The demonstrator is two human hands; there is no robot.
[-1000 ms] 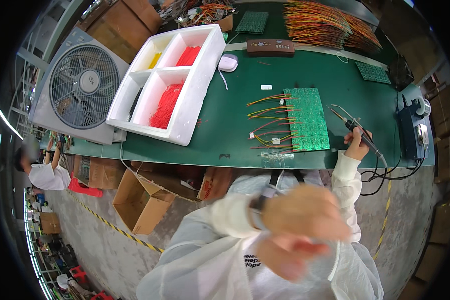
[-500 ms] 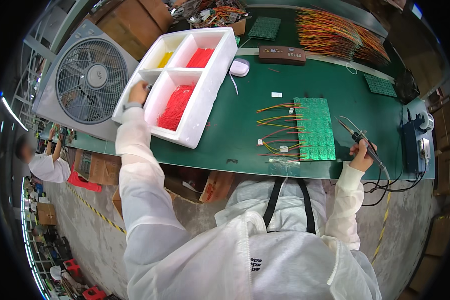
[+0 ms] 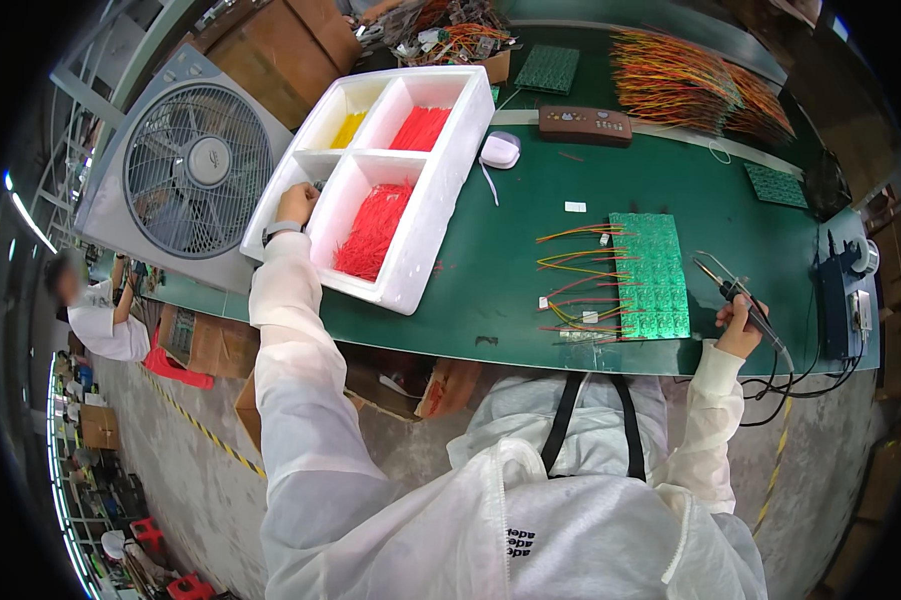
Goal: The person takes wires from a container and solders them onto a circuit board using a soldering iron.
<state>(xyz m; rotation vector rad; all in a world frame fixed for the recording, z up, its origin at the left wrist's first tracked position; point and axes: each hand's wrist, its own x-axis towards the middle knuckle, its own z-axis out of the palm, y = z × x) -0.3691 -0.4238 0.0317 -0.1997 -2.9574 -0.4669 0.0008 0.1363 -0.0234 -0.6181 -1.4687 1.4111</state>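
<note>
My left hand reaches into the near-left compartment of a white foam box. Its fingers are bent together beside some small dark parts there; what they pinch, if anything, I cannot make out. Red wires fill the compartment to the right of it. At the right, my right hand is closed around a soldering iron with its tip up and leftward. Between the hands lies a green circuit board panel; red and yellow wires stick out from its left side, some ending in white connectors.
A grey box fan stands left of the foam box. Behind the panel lie a brown case, a white earbud case and a heap of wires. The blue soldering station and its cable sit at the right edge.
The whole view has shifted slightly, moving the scene right and down. My left hand stays in the same compartment, its fingers a little deeper. My right hand keeps hold of the soldering iron.
</note>
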